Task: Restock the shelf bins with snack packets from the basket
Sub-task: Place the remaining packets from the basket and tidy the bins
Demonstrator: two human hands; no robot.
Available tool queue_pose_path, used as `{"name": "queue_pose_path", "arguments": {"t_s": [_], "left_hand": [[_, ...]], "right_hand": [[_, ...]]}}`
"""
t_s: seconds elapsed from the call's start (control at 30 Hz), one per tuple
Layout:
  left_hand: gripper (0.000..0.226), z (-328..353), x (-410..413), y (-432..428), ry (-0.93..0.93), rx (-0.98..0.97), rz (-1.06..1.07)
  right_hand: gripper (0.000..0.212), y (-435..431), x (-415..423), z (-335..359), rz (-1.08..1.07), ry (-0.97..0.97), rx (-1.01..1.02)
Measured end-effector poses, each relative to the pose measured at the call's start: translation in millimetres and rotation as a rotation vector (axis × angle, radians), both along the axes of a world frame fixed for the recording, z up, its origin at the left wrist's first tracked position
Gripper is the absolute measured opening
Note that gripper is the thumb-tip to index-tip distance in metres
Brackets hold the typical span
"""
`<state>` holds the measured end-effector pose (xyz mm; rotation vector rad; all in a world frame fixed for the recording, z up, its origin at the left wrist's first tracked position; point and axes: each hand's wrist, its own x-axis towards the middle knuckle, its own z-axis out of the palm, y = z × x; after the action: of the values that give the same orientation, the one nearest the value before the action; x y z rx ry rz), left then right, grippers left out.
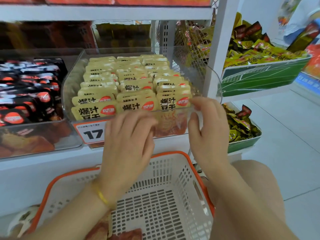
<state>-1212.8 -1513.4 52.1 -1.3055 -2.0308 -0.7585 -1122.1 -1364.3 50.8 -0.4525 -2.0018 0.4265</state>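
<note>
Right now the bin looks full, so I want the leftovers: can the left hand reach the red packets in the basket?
Probably yes. The red packets lie uncovered in the open-topped basket, beside the left forearm; the left hand, at the front of the bin, need only draw back.

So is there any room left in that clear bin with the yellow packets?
Little. The yellow packets fill three tight rows in the clear bin; bare strips remain along its left and right walls. The left hand and right hand crowd its front. The basket is mostly bare, save reddish packets near its left corner.
</note>
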Motion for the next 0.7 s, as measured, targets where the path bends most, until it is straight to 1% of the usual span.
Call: {"name": "queue_pose_path", "arguments": {"t_s": [0.03,0.07,0.1,0.13,0.17,0.2,0.27,0.33,0.4,0.5,0.6,0.63,0.67,0.7], "left_hand": [[0.022,-18,1,-14,-0.020,-0.044,-0.021],[0.022,-37,-1,-26,-0.044,-0.122,-0.033],[0.021,-57,-6,-37,-0.080,-0.226,-0.032],[0.021,-77,-12,-49,-0.130,-0.342,-0.016],[0.022,-98,-19,-60,-0.193,-0.462,0.014],[0.023,-115,-25,-71,-0.255,-0.572,0.048],[0.020,-144,-33,-92,-0.405,-0.746,0.105],[0.018,-167,-38,-105,-0.486,-0.891,0.139],[0.021,-186,-41,-110,-0.512,-0.983,0.134],[0.023,-204,-43,-114,-0.559,-1.037,0.156],[0.026,-211,-45,-120,-0.601,-1.074,0.217],[0.027,-210,-45,-121,-0.615,-1.078,0.234],[0.029,-210,-45,-122,-0.629,-1.083,0.251],[0.030,-209,-46,-123,-0.644,-1.094,0.268]], "right_hand": [[0.022,-14,3,-5,0.020,-0.032,-0.014],[0.018,-28,3,-13,0.083,-0.146,-0.067],[0.017,-39,-2,-22,0.170,-0.339,-0.138],[0.018,-49,-10,-35,0.252,-0.595,-0.189],[0.019,-58,-19,-53,0.318,-0.859,-0.192],[0.020,-65,-29,-75,0.370,-1.077,-0.165],[0.023,-82,-42,-123,0.466,-1.400,-0.079],[0.030,-99,-49,-179,0.573,-1.595,-0.054],[0.040,-118,-49,-229,0.652,-1.707,-0.070],[0.056,-146,-41,-288,0.654,-1.739,-0.091],[0.084,-167,-22,-329,0.627,-1.795,-0.105],[0.090,-173,-15,-334,0.620,-1.788,-0.106],[0.092,-178,-11,-340,0.601,-1.770,-0.103],[0.087,-182,-9,-342,0.568,-1.744,-0.095]]}}
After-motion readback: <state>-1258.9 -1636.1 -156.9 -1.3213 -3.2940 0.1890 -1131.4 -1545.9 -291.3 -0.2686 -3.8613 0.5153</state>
